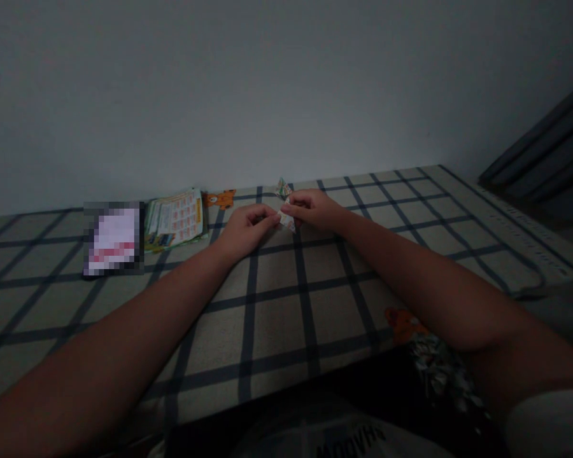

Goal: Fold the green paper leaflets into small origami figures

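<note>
Between both hands is a small folded piece of printed paper (288,222), pale with coloured marks. My left hand (251,229) pinches its left side between thumb and fingers. On the other side, my right hand (311,208) grips its upper right edge, thumb pressed against it. Just behind my right hand stands another small folded paper piece (282,187), pointed at the top, on the checked cloth. My fingers cover part of the held paper, and the dim light blurs its exact shape.
A checked tablecloth (277,331) covers the table. To the left lie a stack of printed sheets (176,219) and a blurred-out device with a bright screen (114,238). A wall (267,89) rises behind. Many small folded pieces (434,366) lie near my lap at right.
</note>
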